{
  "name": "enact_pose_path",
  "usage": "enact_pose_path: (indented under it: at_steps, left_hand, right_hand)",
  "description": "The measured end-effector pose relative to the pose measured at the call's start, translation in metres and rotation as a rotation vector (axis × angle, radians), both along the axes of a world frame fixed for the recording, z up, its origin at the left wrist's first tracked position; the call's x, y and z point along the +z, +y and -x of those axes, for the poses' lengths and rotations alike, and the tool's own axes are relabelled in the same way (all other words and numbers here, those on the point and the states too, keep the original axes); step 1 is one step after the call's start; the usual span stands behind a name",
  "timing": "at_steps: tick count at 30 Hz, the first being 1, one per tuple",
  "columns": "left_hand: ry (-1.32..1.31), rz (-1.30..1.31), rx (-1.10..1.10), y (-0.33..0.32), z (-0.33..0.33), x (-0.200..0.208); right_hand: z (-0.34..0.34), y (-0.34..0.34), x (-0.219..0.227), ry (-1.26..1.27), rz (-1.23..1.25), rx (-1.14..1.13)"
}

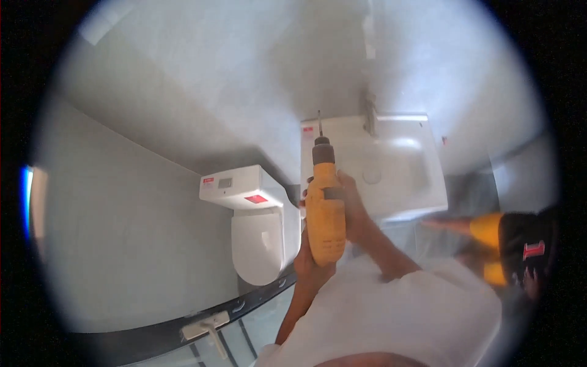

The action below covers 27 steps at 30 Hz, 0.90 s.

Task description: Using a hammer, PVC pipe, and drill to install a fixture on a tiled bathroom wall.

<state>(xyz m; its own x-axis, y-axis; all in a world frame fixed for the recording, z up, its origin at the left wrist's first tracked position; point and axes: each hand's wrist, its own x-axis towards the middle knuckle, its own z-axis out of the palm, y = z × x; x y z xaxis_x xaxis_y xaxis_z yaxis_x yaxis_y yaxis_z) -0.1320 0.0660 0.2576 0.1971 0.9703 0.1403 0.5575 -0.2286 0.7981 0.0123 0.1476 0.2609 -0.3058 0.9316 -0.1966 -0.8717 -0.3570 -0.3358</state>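
A yellow power drill (pixel 326 214) with a dark chuck and a long thin bit (pixel 320 123) is held up in the middle of the view. The bit points away from me at the grey wall; whether its tip touches the wall, I cannot tell. My left hand (pixel 312 264) closes round the rear underside of the drill, its fingers partly hidden by the body. Along the drill's right side, my right hand (pixel 353 192) grips the front part, behind the chuck. A few fingertips show past the drill's left edge.
A white washbasin (pixel 400 208) with a metal tap (pixel 370 116) stands beyond the drill, to the right. To the left is a white toilet (pixel 260 238). Another person in black and yellow clothing (pixel 526 248) stands at the right. A white-handled fitting (pixel 206 327) lies at lower left.
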Motion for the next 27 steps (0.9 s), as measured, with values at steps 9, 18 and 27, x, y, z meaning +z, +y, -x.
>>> enact_pose_path:
  at_steps: [9, 18, 27]
  left_hand:
    - [-0.292, -0.112, -0.231, -0.048, -0.052, -0.018]
    - [-0.170, -0.299, -0.282, 0.000, -0.179, -0.025]
    - [-0.114, -0.194, -0.215, 0.042, -0.300, -0.044]
  right_hand:
    - [-0.062, -0.068, 0.008, -0.268, -0.033, -0.208]
    - [-0.187, -0.041, 0.015, -0.250, -0.127, -0.343]
    - [-0.308, 0.014, -0.017, -0.219, -0.126, -0.326]
